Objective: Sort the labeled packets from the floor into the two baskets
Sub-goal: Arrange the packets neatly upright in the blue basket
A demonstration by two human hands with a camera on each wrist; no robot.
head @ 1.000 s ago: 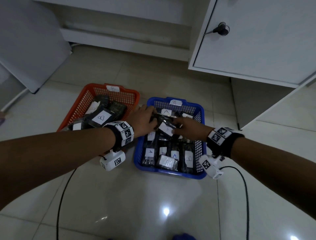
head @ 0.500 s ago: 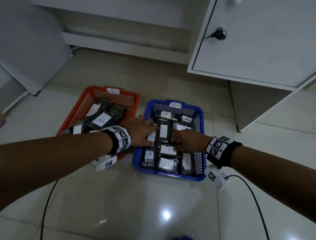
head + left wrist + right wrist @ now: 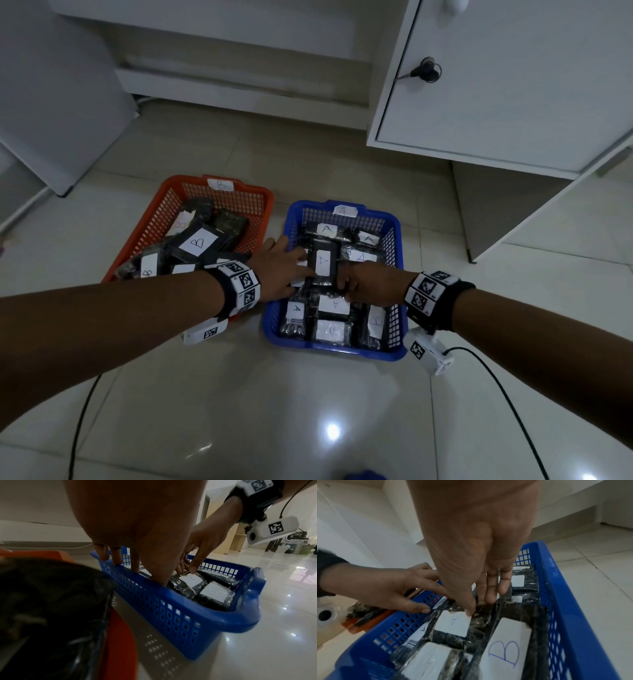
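Two hands are down in the blue basket (image 3: 394,240), which carries an A tag on its far rim. A second ago I had the A packet (image 3: 322,262) lifted between them; now it lies flat in the middle row, label up, so the drop is done and I am only tidying.

My left hand (image 3: 279,269) rests on the basket's left rim, fingers straight and reaching in to touch the packet's left edge, holding nothing. My right hand (image 3: 371,286) presses straight fingers (image 3: 489,592) along the packet's right edge, and its thumb rests on the packet with an A label (image 3: 453,624) just nearer me; it holds nothing either.

The orange basket (image 3: 164,212), tagged B, sits just beside the blue one and holds B packets. No packets show on the floor (image 3: 239,394), so I judge the sort nearly finished.

One snag: a packet marked B (image 3: 504,651) lies in the blue basket's near right corner. That looks misfiled to me, and I would move it across next.
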